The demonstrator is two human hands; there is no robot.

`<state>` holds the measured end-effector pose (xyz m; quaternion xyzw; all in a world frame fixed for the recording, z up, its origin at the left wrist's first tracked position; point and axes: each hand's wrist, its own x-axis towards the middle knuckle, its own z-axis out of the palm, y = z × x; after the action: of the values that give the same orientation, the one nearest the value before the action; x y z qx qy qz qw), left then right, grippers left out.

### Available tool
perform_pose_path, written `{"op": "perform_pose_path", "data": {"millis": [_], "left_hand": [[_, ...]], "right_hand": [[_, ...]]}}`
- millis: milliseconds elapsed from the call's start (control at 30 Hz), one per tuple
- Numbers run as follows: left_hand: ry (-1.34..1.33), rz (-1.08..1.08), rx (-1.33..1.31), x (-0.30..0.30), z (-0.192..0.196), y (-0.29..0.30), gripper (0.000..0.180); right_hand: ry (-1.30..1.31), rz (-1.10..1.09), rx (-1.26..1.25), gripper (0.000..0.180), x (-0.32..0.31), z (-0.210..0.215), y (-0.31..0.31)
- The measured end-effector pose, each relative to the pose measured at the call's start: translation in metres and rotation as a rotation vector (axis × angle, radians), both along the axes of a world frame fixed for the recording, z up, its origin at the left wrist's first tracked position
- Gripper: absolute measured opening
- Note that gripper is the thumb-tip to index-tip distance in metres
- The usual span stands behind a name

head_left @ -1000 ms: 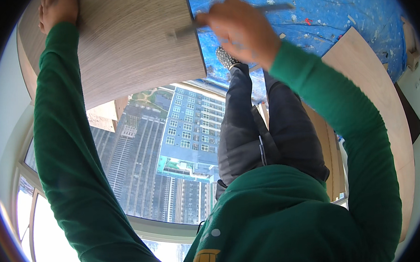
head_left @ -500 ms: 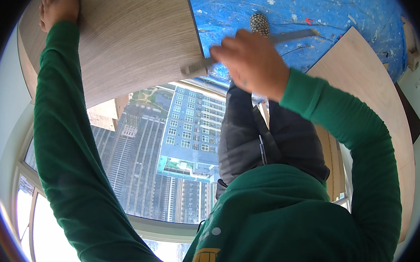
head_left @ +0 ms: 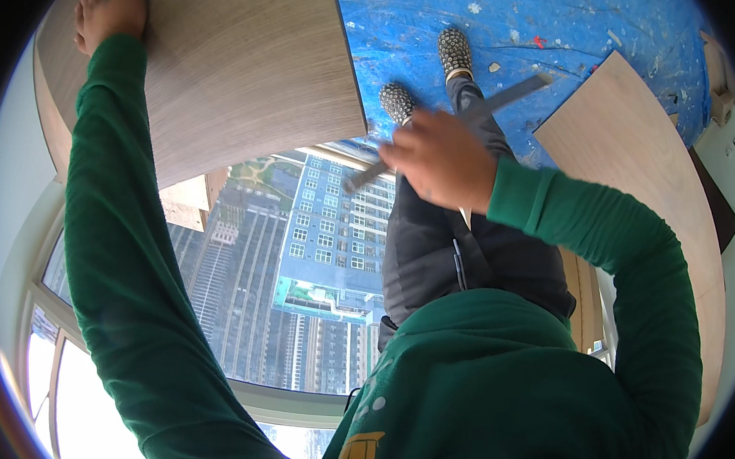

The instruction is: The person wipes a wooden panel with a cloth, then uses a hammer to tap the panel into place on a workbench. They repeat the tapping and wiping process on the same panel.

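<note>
The right hand [head_left: 440, 161], fingers closed around a flat metal rule [head_left: 454, 129], is drawing back from the wood-grain panel [head_left: 243, 70], lowering the rule. The left hand [head_left: 111, 14] is still bracing the panel's far left, fingers flat.

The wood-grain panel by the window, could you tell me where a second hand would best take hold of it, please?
Grip the wood-grain panel at its free lower right corner, coming from the right, probably. The left hand already steadies the far left edge, and the right hand holds a flat metal tool, so that corner is bare and overhangs the window glass.
</note>
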<state>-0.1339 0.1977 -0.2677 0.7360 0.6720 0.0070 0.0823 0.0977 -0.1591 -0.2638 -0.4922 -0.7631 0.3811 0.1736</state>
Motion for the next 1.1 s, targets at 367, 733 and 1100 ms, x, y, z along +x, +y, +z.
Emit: {"op": "perform_pose_path", "data": {"millis": [367,733,1100], "left_hand": [[-0.107,-0.061,0.179,-0.009,-0.013,0.008,0.085],[-0.118,-0.072,0.278,-0.016,-0.024,0.012,0.089],[-0.091,-0.045,0.264,-0.014,-0.025,0.009,0.085]], "right_hand": [[0.310,-0.564,0.137,0.021,0.050,-0.078,0.159],[0.481,-0.500,0.250,0.021,0.057,-0.099,0.215],[0.306,0.123,-0.140,0.022,0.019,-0.050,-0.015]]}}
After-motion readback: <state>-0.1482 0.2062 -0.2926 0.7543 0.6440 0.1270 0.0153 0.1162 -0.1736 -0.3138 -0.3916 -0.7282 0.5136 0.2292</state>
